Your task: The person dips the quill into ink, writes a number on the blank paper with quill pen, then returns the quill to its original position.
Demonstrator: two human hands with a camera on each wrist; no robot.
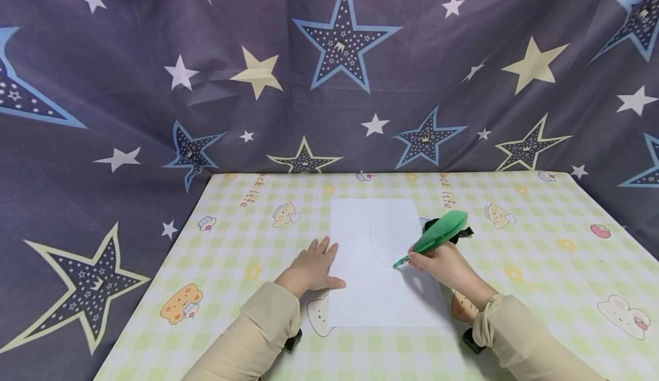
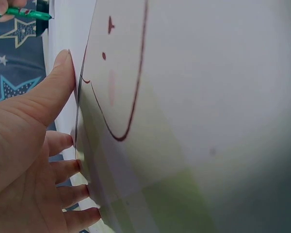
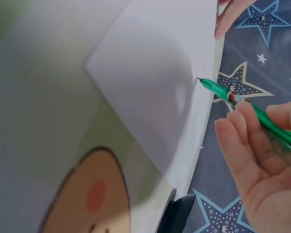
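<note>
A white sheet of paper (image 1: 360, 301) lies on the checked tablecloth, carrying one thin curved line (image 1: 372, 243) that runs down to the pen tip. My right hand (image 1: 443, 264) pinches a green pen (image 1: 412, 258), which leans with its tip at the paper. A large green leaf-shaped top (image 1: 447, 227) crowns the pen. In the right wrist view, the pen (image 3: 214, 89) has a dark point right at the sheet. My left hand (image 1: 314, 266) rests by the paper's left edge, fingers spread on the cloth and thumb (image 2: 63, 80) at the sheet's edge.
A black item (image 1: 465, 233) lies on the cloth behind the leaf top, right of the paper. The tablecloth (image 1: 556, 289) has printed bears and cakes. A dark star-patterned curtain (image 1: 319, 112) hangs behind the table's far edge.
</note>
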